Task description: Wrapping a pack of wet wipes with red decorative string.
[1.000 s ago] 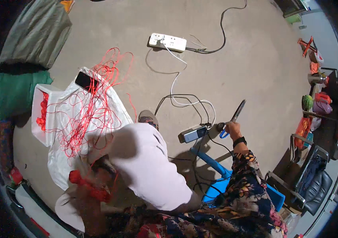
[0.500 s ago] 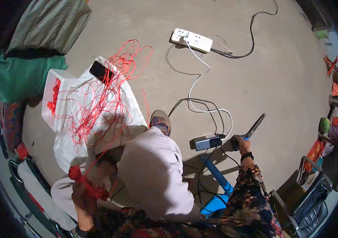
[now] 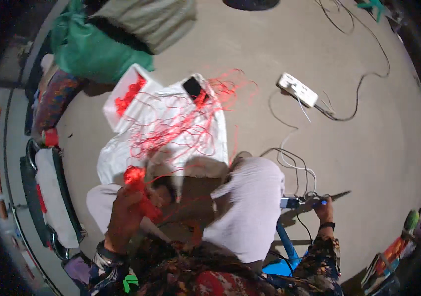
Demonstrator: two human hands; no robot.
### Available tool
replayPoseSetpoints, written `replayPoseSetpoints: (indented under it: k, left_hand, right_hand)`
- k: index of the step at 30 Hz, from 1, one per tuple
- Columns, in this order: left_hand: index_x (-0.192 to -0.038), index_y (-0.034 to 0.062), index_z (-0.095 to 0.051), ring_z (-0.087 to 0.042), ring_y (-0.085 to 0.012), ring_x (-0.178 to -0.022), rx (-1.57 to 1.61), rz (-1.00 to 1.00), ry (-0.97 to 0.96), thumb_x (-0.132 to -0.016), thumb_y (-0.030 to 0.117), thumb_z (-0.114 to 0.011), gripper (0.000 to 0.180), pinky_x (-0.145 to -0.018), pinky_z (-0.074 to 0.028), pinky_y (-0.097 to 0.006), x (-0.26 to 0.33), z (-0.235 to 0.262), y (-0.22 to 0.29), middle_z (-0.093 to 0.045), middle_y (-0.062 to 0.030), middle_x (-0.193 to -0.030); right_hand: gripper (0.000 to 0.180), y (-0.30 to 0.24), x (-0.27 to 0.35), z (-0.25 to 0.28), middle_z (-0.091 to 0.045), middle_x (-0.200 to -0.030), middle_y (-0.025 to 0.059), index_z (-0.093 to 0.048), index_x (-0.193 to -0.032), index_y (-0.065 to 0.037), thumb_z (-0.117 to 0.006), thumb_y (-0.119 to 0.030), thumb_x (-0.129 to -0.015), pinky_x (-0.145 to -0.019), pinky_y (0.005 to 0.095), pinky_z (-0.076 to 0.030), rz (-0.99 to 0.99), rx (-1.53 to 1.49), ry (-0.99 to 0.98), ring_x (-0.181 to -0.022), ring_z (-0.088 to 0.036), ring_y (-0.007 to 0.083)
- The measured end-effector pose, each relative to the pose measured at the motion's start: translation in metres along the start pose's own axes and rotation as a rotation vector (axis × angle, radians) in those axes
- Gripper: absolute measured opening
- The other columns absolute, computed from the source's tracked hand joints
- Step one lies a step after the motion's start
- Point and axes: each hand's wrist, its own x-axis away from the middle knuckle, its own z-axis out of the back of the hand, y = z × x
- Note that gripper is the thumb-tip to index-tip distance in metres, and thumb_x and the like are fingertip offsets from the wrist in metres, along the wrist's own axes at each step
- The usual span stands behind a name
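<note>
My left hand (image 3: 125, 213) is closed round a bundle of red cord (image 3: 135, 175), bunched into a ball at its far end. From it a thin strand runs toward the loose tangle of red cord (image 3: 171, 133) on a white sheet (image 3: 116, 159). Out to the right, above the floor, my right hand (image 3: 324, 212) grips scissors (image 3: 340, 195) with dark blades and a bit of blue at the handle; their handles are mostly hidden by the fingers. A small grey-blue device (image 3: 289, 203) with cables lies beside that hand.
A black phone (image 3: 192, 89) lies on the sheet, next to a white box (image 3: 110, 109) holding red pieces. A white power strip (image 3: 297, 90) trails cables across the floor. Green sack (image 3: 102, 56) and padded chair (image 3: 55, 197) stand left; a blue stand (image 3: 288, 246) is near my right forearm.
The view has swung left, shifting the scene rightward. My left hand has turned and lifted the red bundle nearer the sheet. My right hand still grips the scissors, their blades now pointing more sideways.
</note>
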Motion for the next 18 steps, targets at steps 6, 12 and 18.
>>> replayPoseSetpoints:
  k: [6,12,18]
  left_hand:
    - [-0.095,-0.0029,-0.055,-0.062,-0.0238,-0.076,-0.019,-0.033,-0.130,-0.086,0.021,-0.055,0.025,-0.073,-0.050,-0.037,0.026,0.021,0.024,-0.060,-0.0114,-0.080]
    - [-0.096,-0.0058,-0.057,-0.062,-0.0197,-0.070,0.076,-0.075,-0.385,-0.088,0.016,-0.056,0.023,-0.071,-0.052,-0.035,0.003,0.048,0.066,-0.061,-0.0104,-0.079]
    - [-0.096,-0.0074,-0.059,-0.063,-0.0199,-0.062,0.001,-0.194,-0.400,-0.084,0.019,-0.063,0.029,-0.062,-0.055,-0.034,-0.008,0.030,0.116,-0.063,-0.0125,-0.075]
  right_hand:
    - [0.042,-0.092,0.003,-0.061,-0.052,-0.061,0.0000,-0.050,-0.077,-0.013,-0.070,-0.050,-0.079,-0.055,0.0293,-0.045,-0.342,-0.878,0.321,-0.056,-0.051,0.0145]
    - [0.032,-0.207,0.057,-0.127,-0.050,-0.069,0.0017,-0.049,-0.085,-0.011,-0.062,-0.040,-0.089,-0.063,0.0311,-0.046,0.156,-0.782,-0.182,-0.063,-0.051,0.0154]
    - [0.057,-0.330,0.184,-0.193,-0.049,-0.081,0.0041,-0.048,-0.099,-0.008,-0.052,-0.062,-0.084,-0.078,0.0393,-0.045,0.450,-0.661,-0.580,-0.091,-0.054,0.0232]
